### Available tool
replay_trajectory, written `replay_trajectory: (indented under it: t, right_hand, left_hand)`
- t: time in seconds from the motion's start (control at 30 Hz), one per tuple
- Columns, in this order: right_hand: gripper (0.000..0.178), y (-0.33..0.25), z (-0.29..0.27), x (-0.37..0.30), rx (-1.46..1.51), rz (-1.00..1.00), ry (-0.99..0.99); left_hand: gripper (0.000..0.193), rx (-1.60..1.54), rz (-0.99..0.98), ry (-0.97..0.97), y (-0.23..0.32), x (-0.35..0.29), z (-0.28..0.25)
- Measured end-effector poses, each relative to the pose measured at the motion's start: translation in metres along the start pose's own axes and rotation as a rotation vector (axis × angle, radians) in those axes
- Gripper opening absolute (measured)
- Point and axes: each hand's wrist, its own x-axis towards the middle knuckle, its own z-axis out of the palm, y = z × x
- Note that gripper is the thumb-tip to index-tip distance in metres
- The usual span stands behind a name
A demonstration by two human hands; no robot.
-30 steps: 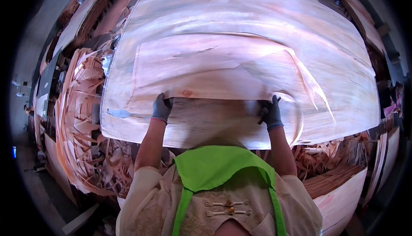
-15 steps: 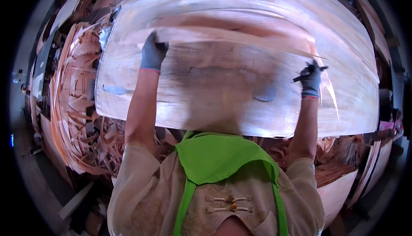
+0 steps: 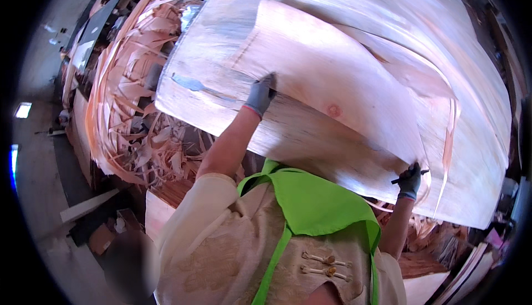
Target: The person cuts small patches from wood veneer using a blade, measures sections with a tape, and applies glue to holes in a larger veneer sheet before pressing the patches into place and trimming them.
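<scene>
A thin, pale pinkish sheet of wood veneer (image 3: 327,61), with a round knot, is raised at its near edge above a broad stack of veneer sheets (image 3: 221,22). My left hand (image 3: 261,94), in a grey glove with dark fingers, is closed on its near edge toward the left. Its near right corner is at my right hand (image 3: 410,182), gloved alike and closed round a slim black tool (image 3: 395,181) whose kind I cannot make out. Whether those fingers also pinch the veneer is hidden. A second loose sheet (image 3: 426,77) lies partly beneath, its right edge torn into strips.
Torn veneer scraps (image 3: 130,83) form a large heap left of the stack. More shavings (image 3: 172,144) lie below the stack's near left edge. A pale board (image 3: 88,205) is at the lower left. Other stacked sheets (image 3: 424,263) stand at the lower right.
The veneer sheet was a blurred, narrow band between my hands; now its broad face shows, slanting down to the right. My right hand has come nearer my body, and the view has turned.
</scene>
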Motion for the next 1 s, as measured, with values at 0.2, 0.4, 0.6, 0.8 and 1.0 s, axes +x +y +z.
replay_trajectory:
  t: [0.2, 0.4, 0.6, 0.8, 1.0]
  right_hand:
    - [0.027, 0.033, 0.045, -0.022, 0.0, 0.059, 0.252]
    - [0.027, 0.049, 0.007, -0.006, -0.068, 0.133, 0.071]
    - [0.019, 0.056, 0.028, -0.035, 0.001, 0.114, 0.12]
    - [0.015, 0.055, 0.019, -0.034, -0.029, 0.126, 0.084]
    - [0.01, 0.075, -0.029, 0.002, 0.009, 0.077, -0.095]
  left_hand:
    - [0.014, 0.073, 0.116, 0.151, 0.008, -0.008, -0.04]
    - [0.016, 0.238, 0.164, 0.297, 0.024, -0.052, -0.059]
    - [0.022, 0.158, 0.146, 0.352, 0.002, -0.055, -0.117]
    - [0.018, 0.145, 0.133, 0.47, -0.001, -0.042, -0.134]
    - [0.014, 0.126, 0.13, 0.419, 0.004, -0.042, -0.151]
